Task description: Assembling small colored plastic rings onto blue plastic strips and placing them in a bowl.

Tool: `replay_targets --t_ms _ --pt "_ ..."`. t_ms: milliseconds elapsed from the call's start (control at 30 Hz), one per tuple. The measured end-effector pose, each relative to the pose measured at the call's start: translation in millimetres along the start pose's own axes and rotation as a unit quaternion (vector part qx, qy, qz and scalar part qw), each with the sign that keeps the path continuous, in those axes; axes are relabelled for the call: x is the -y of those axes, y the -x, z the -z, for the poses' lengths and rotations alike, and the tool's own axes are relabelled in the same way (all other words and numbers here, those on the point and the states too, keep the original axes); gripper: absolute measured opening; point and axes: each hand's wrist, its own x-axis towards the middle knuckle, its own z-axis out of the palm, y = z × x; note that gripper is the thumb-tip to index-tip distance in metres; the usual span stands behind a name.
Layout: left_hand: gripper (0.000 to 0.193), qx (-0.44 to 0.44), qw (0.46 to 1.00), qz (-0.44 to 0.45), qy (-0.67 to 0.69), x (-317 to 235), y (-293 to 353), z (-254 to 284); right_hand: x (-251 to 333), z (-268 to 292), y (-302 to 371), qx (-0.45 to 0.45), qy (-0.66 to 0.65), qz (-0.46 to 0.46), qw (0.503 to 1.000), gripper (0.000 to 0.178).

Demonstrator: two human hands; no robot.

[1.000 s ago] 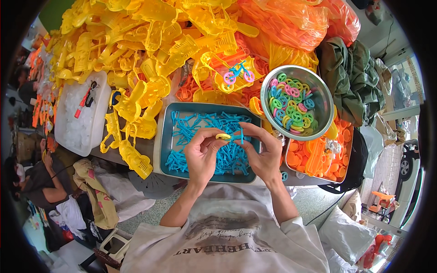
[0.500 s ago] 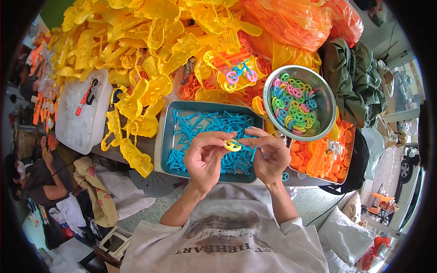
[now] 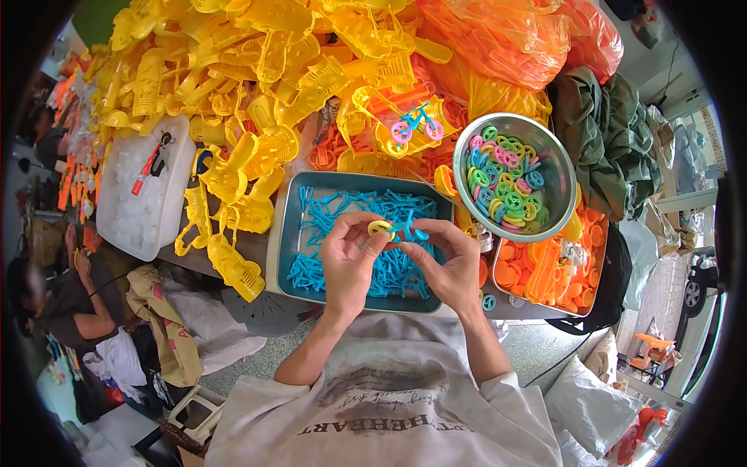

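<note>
Above the metal tray (image 3: 289, 233) of blue plastic bike frames (image 3: 323, 212), both my hands are close together. My left hand (image 3: 350, 253) pinches a small yellow toy wheel (image 3: 380, 227) between thumb and fingertips. A blue toy bike frame (image 3: 402, 230) sits against that wheel, gripped by my right hand (image 3: 447, 261). A rounded blue part (image 3: 420, 234) shows at the right fingertips; whether it is a second wheel I cannot tell. Up ahead, a finished-looking toy bike (image 3: 417, 123), blue with pink wheels, rests on a yellow plastic piece.
To the right stands a steel bowl (image 3: 570, 183) of colourful wheels, beside a tray of orange parts (image 3: 545, 272). Yellow plastic parts (image 3: 226, 70) pile up at the back. A white tub (image 3: 183, 175) is at left. Another person's arm (image 3: 93, 311) shows at far left.
The yellow wheel and blue frame have come together, both hands shifting slightly up and the right hand left. The rounded blue part now shows at the right fingertips.
</note>
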Motion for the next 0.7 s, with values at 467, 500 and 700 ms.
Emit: replay_targets --t_ms 467,500,700 --pt "0.023 0.052 0.991 0.071 -0.099 12 -5 9 -10 9 0 0.093 -0.343 -0.175 0.918 0.073" --pt "0.023 0.067 0.988 0.068 -0.121 11 -5 10 -9 8 1 0.099 -0.353 -0.184 0.912 0.073" --pt "0.022 0.115 0.977 0.165 -0.068 9 -7 7 -25 23 11 0.116 -0.256 -0.159 0.946 0.052"
